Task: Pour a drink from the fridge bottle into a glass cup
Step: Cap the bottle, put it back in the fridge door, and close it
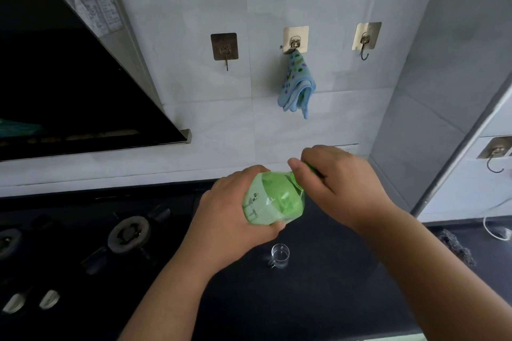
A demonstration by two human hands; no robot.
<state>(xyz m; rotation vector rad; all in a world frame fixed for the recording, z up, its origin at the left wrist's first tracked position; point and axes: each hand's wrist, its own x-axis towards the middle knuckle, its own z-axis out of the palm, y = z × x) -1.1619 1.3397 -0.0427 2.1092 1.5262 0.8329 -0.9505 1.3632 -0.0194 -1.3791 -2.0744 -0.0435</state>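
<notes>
A green plastic bottle [273,199] is held in the air above the black counter, tilted with its neck pointing up and to the right. My left hand [230,216] grips the bottle's body from the left and below. My right hand [338,188] is curled around the bottle's neck and cap, which it hides. A small clear glass cup [279,255] with a handle stands upright on the counter just below the bottle, apart from both hands.
A gas hob with a burner [128,234] and knobs [30,300] lies to the left, under a black range hood [69,77]. A blue cloth [296,88] hangs from a wall hook. A dark scrubber [454,246] and a white cable [496,227] lie at the right.
</notes>
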